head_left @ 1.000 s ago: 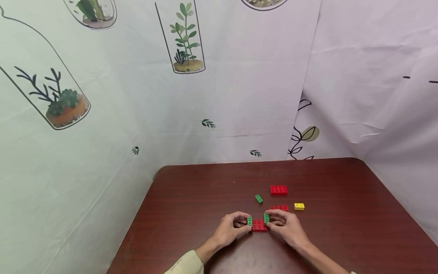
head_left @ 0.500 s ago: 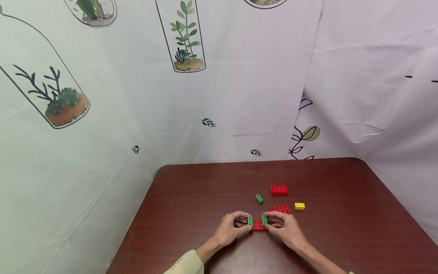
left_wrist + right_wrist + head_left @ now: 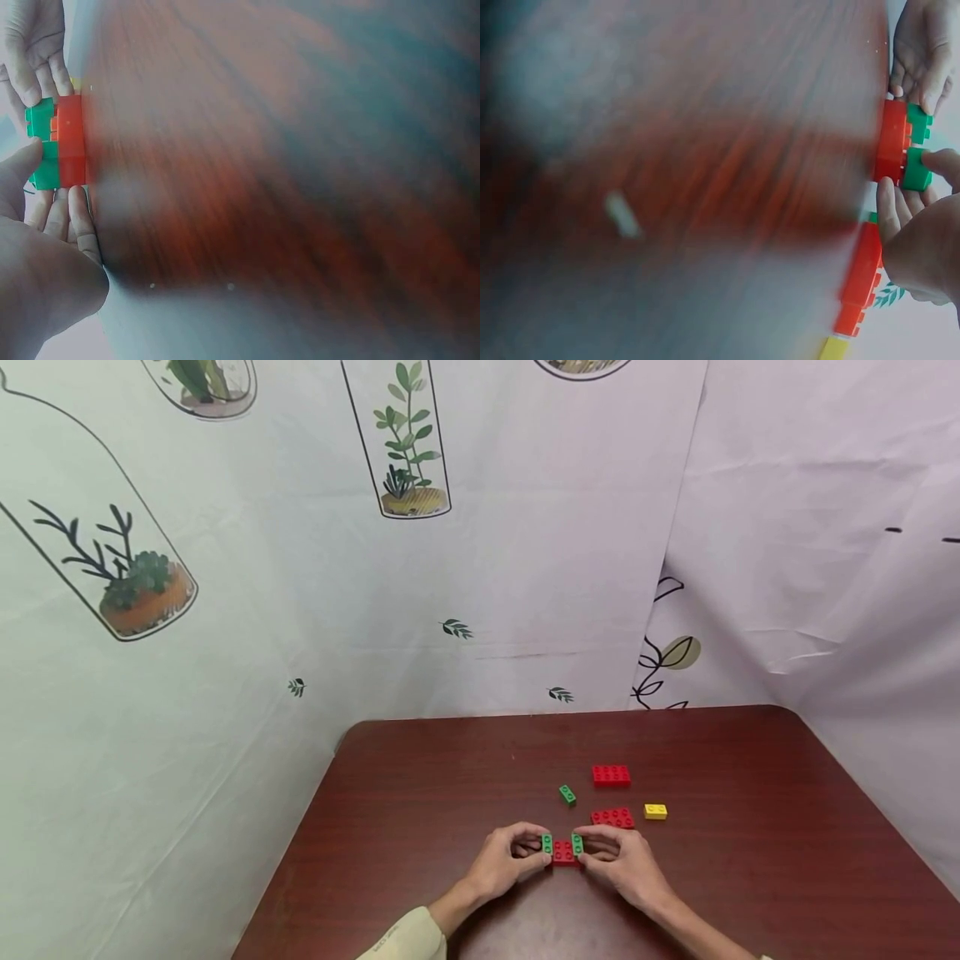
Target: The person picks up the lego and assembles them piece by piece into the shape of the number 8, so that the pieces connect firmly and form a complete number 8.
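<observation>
A red toy building brick (image 3: 564, 853) lies on the table between the two hands, studs up. My left hand (image 3: 510, 862) pinches a small green brick (image 3: 547, 844) between thumb and fingers, over the red brick's left end. At the right end my right hand (image 3: 621, 860) pinches another green brick (image 3: 577, 844). In the left wrist view both green bricks, one of them the nearer green brick (image 3: 46, 165), sit on top of the red brick (image 3: 72, 142), with red studs showing between them. The right wrist view has the right-end green brick (image 3: 916, 169) low against the red one.
Just behind the right hand lies a second red brick (image 3: 612, 817), with another red brick (image 3: 611, 776) farther back. A loose green brick (image 3: 567, 795) and a yellow brick (image 3: 656, 812) lie near them. Printed cloth (image 3: 480, 568) hangs behind the brown table (image 3: 420, 777).
My right hand has shifted slightly left and down with its green brick, which now lines up with the red brick's right end. The left hand has stayed in place.
</observation>
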The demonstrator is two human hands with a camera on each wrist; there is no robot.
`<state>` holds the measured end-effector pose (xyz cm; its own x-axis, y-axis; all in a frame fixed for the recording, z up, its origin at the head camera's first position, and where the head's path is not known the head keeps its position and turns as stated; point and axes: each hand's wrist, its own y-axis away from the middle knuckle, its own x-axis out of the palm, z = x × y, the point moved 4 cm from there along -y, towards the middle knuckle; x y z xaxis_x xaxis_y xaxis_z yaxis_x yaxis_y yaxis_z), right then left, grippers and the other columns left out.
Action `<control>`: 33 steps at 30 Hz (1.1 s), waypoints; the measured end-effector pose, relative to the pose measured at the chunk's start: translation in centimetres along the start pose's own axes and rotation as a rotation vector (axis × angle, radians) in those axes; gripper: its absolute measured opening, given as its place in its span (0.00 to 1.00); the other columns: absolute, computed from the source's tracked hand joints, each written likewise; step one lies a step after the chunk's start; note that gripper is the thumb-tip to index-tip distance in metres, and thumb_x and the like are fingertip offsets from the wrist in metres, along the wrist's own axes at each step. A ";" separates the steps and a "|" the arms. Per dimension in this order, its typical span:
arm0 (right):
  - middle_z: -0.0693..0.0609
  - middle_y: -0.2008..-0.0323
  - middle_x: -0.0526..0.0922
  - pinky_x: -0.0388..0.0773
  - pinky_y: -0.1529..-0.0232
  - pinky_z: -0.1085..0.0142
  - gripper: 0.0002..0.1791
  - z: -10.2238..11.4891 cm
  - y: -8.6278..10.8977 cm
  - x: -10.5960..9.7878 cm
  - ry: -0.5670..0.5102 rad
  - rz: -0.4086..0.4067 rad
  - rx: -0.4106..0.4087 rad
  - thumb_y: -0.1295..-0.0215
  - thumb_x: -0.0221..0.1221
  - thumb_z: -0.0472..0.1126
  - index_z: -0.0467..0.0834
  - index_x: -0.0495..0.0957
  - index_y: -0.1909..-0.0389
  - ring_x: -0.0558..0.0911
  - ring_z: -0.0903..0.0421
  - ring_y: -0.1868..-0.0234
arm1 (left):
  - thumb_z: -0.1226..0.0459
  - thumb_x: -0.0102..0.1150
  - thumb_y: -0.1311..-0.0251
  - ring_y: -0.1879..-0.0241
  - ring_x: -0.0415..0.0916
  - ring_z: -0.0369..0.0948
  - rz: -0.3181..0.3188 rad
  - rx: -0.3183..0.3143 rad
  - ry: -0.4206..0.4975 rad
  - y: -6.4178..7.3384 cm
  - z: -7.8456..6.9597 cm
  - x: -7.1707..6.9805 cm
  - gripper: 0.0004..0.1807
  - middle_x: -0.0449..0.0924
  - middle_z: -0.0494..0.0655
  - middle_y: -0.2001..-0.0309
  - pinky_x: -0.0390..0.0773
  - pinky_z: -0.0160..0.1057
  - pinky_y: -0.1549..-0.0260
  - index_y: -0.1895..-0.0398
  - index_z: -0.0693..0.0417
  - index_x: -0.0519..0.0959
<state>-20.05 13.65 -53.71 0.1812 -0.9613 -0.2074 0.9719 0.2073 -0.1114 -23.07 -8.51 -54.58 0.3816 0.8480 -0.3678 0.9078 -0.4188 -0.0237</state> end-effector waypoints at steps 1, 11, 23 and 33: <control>0.33 0.47 0.87 0.85 0.52 0.65 0.22 0.0 0.0 -0.1 -0.003 0.001 0.000 0.37 0.71 0.26 0.27 0.82 0.43 0.88 0.42 0.47 | 0.64 0.75 0.35 0.60 0.83 0.33 0.000 0.000 0.000 0.0 0.0 0.0 0.13 0.89 0.41 0.56 0.80 0.33 0.58 0.48 0.51 0.87; 0.34 0.49 0.88 0.85 0.51 0.65 0.21 -0.3 -0.1 -0.3 0.018 0.012 -0.007 0.37 0.72 0.27 0.28 0.83 0.44 0.89 0.45 0.48 | 0.65 0.75 0.35 0.61 0.82 0.33 -0.002 0.003 -0.008 0.1 0.1 0.1 0.13 0.88 0.38 0.58 0.80 0.33 0.59 0.49 0.51 0.87; 0.35 0.50 0.88 0.85 0.52 0.65 0.19 -0.2 -0.5 -0.6 0.039 0.060 -0.030 0.37 0.72 0.28 0.29 0.84 0.46 0.90 0.45 0.51 | 0.65 0.74 0.34 0.60 0.82 0.34 -0.001 0.014 -0.013 0.0 0.0 0.1 0.13 0.89 0.41 0.57 0.81 0.34 0.59 0.48 0.52 0.87; 0.35 0.50 0.88 0.85 0.53 0.65 0.18 -0.3 -0.5 -0.5 0.016 0.065 -0.024 0.37 0.72 0.28 0.29 0.84 0.46 0.89 0.44 0.51 | 0.64 0.74 0.34 0.61 0.82 0.33 -0.005 -0.004 -0.016 0.0 0.3 0.2 0.13 0.88 0.39 0.58 0.81 0.34 0.60 0.48 0.50 0.87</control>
<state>-20.64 14.13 -53.83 0.2415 -0.9425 -0.2309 0.9543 0.2739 -0.1199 -23.06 -8.44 -54.90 0.3745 0.8445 -0.3829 0.9103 -0.4135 -0.0215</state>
